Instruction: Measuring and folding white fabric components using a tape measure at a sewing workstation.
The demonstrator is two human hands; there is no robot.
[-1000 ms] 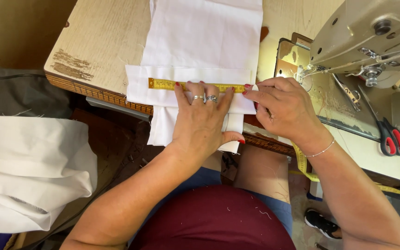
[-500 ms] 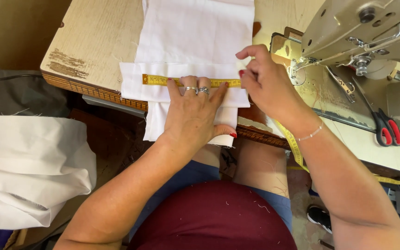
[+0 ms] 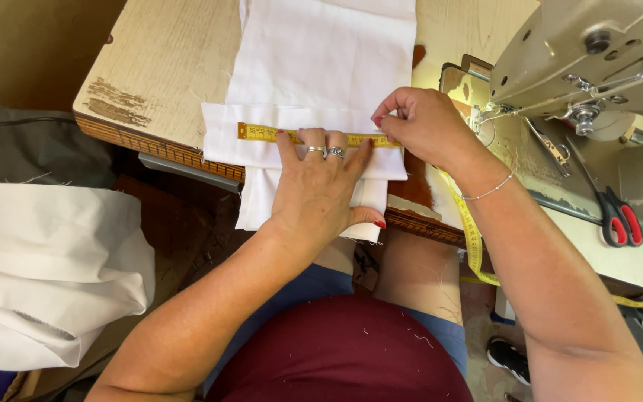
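Note:
A white cloth (image 3: 321,67) lies on a worn wooden table (image 3: 158,67), its folded near end hanging over the front edge. A yellow measuring tape (image 3: 262,134) runs across the folded band. My left hand (image 3: 321,186) lies flat on the cloth, fingers spread, pressing the tape down; it wears rings. My right hand (image 3: 426,126) pinches the tape at the cloth's right edge, and the rest of the tape hangs down past my wrist toward the floor.
A grey sewing machine (image 3: 589,59) stands at the right, with red-handled scissors (image 3: 619,216) on its bed. A pile of white fabric (image 3: 39,268) sits at the lower left, dark cloth (image 3: 31,149) above it. My knees are under the table.
My right hand has lifted off the cloth's right side and now pinches the tape end. My left hand stays flat on the tape and cloth.

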